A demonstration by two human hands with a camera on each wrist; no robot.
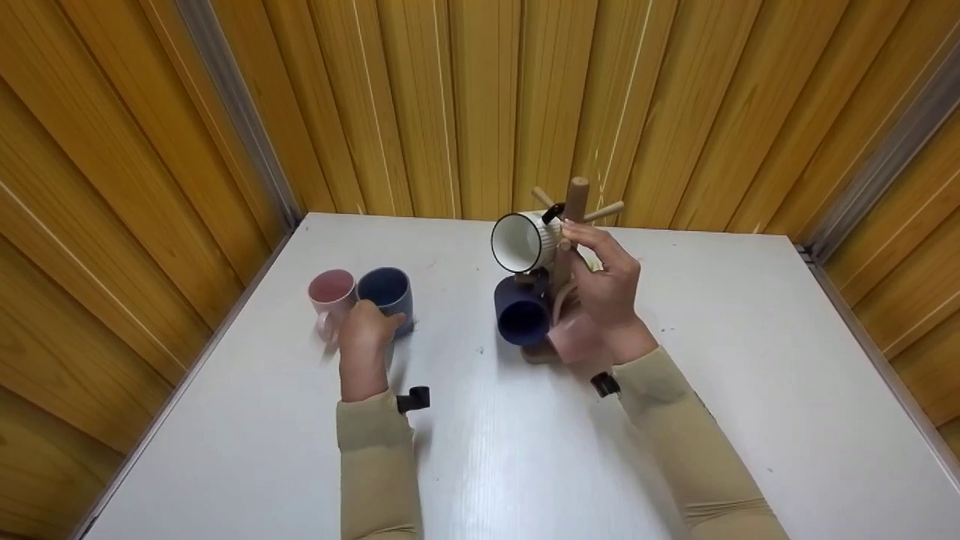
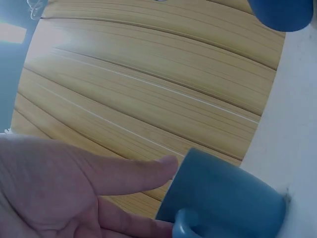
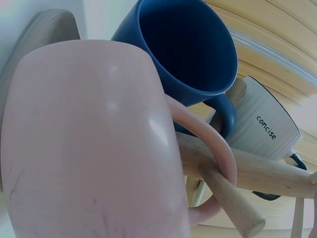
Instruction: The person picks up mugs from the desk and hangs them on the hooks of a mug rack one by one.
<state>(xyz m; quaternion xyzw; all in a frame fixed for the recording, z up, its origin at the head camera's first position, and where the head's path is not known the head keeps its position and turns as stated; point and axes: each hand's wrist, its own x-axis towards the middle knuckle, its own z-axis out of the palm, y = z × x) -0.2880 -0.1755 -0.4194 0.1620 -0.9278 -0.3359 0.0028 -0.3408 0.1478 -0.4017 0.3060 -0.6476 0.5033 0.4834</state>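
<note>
My left hand [image 1: 362, 337] is at the near left side of a blue mug [image 1: 385, 289] standing on the table. The left wrist view shows its straight thumb beside the rim of this mug [image 2: 223, 198] and its fingertips by the handle [image 2: 183, 225]. My right hand [image 1: 609, 281] grips the wooden mug rack [image 1: 576, 199] at its upper post, beside a white mug [image 1: 517, 241] with a black rim. That mug hangs on its side. Lower down hang a dark blue mug [image 1: 523, 311] and a pink mug [image 3: 94, 144], its handle looped over a peg [image 3: 233, 201].
Another pink mug [image 1: 331, 292] stands close to the left of the blue mug. All of this is on a white table [image 1: 480, 450]. Wood-patterned panels [image 1: 480, 105] enclose the back and both sides.
</note>
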